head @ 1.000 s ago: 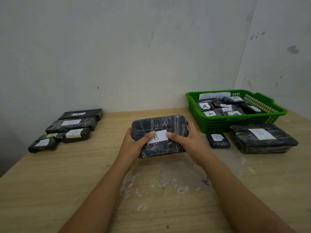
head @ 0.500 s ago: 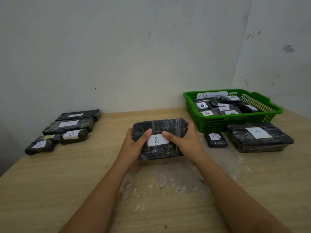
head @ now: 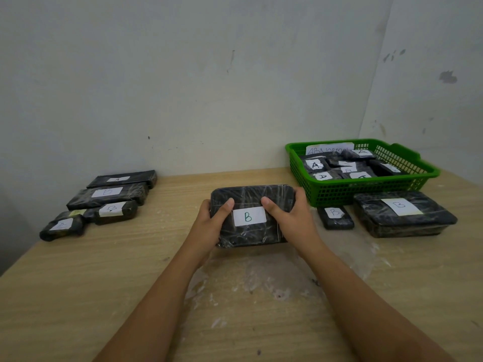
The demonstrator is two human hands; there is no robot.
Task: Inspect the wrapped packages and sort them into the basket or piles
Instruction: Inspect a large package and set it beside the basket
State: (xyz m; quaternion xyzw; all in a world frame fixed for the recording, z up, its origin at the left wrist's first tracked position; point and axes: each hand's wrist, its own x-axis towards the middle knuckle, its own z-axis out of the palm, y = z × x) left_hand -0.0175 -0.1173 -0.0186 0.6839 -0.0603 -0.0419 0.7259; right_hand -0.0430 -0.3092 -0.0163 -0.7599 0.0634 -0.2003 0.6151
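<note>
A pale wooden table [head: 78,296] fills the lower view, its far edge against a scuffed white wall [head: 183,87] that turns a corner at the right; cloudy film scraps or smears [head: 261,278] lie on the middle of the surface toward the near edge. At the middle of the table, the left hand [head: 209,226] and the right hand [head: 292,220] hold a black wrapped package [head: 251,205] between them, fingers curled round its short ends and both thumbs pressed on its top, either side of a white label marked B [head: 249,216]. Against a second ago, the package has tipped flatter, so the label now faces up and its letter reads squarely; half a second ago it was already close to this pose, and the thumbs have since spread a little off the label. Whether its underside touches the surface cannot be told. At the far right corner a green basket [head: 366,192] carries a paper sign reading roughly ABNormal [head: 329,148] and holds several small wrapped packs [head: 339,167], some marked A. Just in front of it, on the table, lie a small pack marked B [head: 335,218] and a large flat package marked B [head: 402,215]. Along the left edge sits a group of five labelled packs [head: 104,199], the farthest marked A.
</note>
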